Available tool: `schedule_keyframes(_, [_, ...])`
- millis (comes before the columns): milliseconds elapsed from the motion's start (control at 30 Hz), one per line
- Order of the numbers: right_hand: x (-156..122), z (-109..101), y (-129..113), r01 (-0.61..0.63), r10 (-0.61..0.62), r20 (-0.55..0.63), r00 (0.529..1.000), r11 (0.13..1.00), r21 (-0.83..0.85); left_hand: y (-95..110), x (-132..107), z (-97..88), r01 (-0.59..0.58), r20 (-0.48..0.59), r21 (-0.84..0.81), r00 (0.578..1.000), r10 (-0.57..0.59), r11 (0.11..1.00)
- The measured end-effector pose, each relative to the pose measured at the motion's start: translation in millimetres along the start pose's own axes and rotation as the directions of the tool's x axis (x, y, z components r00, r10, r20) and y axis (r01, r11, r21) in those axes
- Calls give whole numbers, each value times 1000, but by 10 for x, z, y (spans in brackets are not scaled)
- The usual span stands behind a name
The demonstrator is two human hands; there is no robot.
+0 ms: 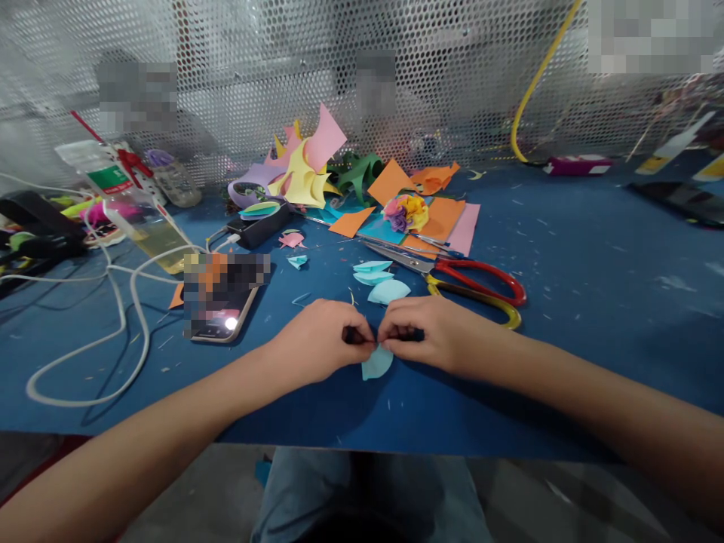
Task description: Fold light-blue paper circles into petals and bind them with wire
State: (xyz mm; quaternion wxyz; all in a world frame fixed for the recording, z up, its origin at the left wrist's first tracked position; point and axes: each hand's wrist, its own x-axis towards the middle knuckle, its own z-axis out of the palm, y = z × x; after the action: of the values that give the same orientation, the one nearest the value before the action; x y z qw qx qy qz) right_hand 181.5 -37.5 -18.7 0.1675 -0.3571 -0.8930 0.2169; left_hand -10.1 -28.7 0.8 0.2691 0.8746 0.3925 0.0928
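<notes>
My left hand (322,339) and my right hand (433,332) meet at the middle of the blue table (593,317), fingers pinched together on the top of a small light-blue paper petal (376,363) that hangs down between them. Just beyond the hands lie a few more light-blue paper petals (380,280). Red and yellow handled scissors (461,280) lie to the right of those pieces, blades pointing left.
A phone (222,309) with a white cable (113,332) lies left of my hands. Behind are a pile of coloured paper (317,170), orange sheets (435,215), a paper flower (406,213), a black power bank (261,225) and a perforated screen (283,75).
</notes>
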Motion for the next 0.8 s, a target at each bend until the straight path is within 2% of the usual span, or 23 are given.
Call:
schedule_keyframes(267, [-30, 4, 4, 112, -108, 39, 993, 984, -140, -23, 5, 3, -100, 47, 66, 994, 97, 993])
schedule_keyframes(367, [-58, -5, -31, 125, -115, 63, 991, 972, -201, -18, -8, -9, -128, 64, 96, 990, 122, 987])
schedule_keyframes(500, [-92, -36, -89, 115, -97, 89, 991, 966, -231, -4, -40, -36, -102, 62, 114, 994, 95, 988])
schedule_keyframes(667, [-123, -86, -134, 58, -48, 64, 997, 983, -176, 2, -66, -53, -44, 46, 125, 998, 39, 991])
schedule_keyframes(800, [-114, -103, -120, -4, 11, 41, 999, 986, -168, -14, -41, -38, 5, 39, 21, 999, -6, 1000])
